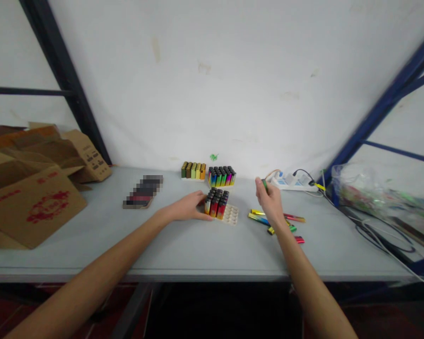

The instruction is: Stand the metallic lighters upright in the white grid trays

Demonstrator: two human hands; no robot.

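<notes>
Your hands well apart. Left hand [192, 206]: thumb and fingers spread around left end of red lighters [215, 203], upright in white tray [232, 215]. Right hand [270, 200] closed on green item [265, 185], likely lighter, mostly hidden. Loose lighters [257, 218] lie under your right forearm. Behind tray: two filled lighter blocks [193, 171]. Power strip [293, 182] behind right hand; cables [369, 226], plastic bag [360, 186] farther right. Cardboard boxes [53, 202] far left: red print, unreadable.

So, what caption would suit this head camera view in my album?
Left hand at a part-filled tray of upright lighters, right hand gripping something green.
</notes>
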